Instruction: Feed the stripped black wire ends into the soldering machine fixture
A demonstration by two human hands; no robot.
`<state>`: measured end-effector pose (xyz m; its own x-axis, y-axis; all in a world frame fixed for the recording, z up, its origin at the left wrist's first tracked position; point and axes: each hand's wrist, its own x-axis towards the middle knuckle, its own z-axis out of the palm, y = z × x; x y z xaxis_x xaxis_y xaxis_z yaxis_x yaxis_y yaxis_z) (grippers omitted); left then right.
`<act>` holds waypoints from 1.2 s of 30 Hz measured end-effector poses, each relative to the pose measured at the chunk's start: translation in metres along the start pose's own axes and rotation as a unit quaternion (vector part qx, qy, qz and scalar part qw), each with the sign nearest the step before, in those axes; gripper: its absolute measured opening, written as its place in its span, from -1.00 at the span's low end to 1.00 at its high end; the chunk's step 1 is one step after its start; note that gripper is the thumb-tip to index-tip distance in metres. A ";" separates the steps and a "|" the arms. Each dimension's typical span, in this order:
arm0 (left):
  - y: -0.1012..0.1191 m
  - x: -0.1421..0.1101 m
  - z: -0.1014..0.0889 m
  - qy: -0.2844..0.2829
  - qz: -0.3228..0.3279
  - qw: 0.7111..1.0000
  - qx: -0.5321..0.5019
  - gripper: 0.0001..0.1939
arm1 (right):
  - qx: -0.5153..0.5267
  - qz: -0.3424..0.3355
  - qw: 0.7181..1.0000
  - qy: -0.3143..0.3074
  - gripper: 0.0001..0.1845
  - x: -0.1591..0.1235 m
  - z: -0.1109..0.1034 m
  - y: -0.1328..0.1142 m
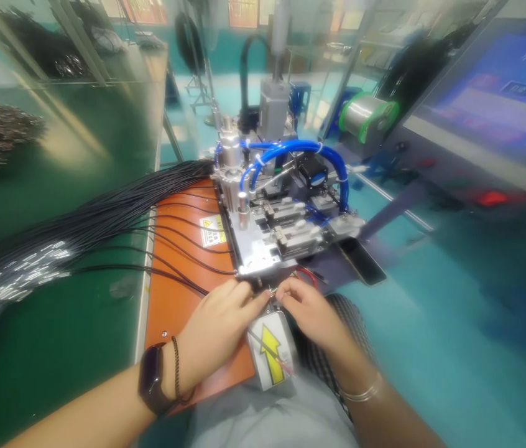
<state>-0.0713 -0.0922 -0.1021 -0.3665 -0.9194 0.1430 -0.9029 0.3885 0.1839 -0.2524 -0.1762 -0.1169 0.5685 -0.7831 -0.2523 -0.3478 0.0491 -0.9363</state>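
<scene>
My left hand [226,314] is closed at the front edge of a small bench machine [286,230], thumb and forefinger pressed together. A black cable [183,281] runs from the left in under this hand. A thin dark cable end with reddish wires [284,366] comes out below it, across a white plate with a yellow arrow [270,342]. My right hand [307,308] is pinched beside the left thumb, at a tiny shiny piece whose kind I cannot make out. The fingertips of both hands nearly meet.
A thick bundle of black cables [118,205] lies across the green table [104,317] and orange board [174,242]. Blue air hoses [309,146] arch over the machine. A phone [363,261] lies at its right, below a wire spool [368,117]. A screen [500,99] stands far right.
</scene>
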 end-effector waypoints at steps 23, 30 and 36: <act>0.014 0.005 -0.004 -0.036 -0.037 0.998 0.047 -0.57 | 0.026 -0.019 0.998 0.051 -0.86 0.008 0.006 0.008; 0.018 0.008 -0.009 -0.064 -0.057 0.995 0.049 -0.49 | 0.040 -0.020 0.998 0.049 -0.90 0.014 0.009 0.014; 0.013 0.003 -0.007 -0.004 -0.002 0.999 0.037 -0.69 | 0.026 -0.065 0.997 0.027 -0.80 0.011 0.003 0.007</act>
<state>-0.0825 -0.0889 -0.0922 -0.3637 -0.9218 0.1345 -0.9187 0.3788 0.1119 -0.2460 -0.1824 -0.1266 0.5641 -0.8175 -0.1164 -0.2338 -0.0228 -0.9720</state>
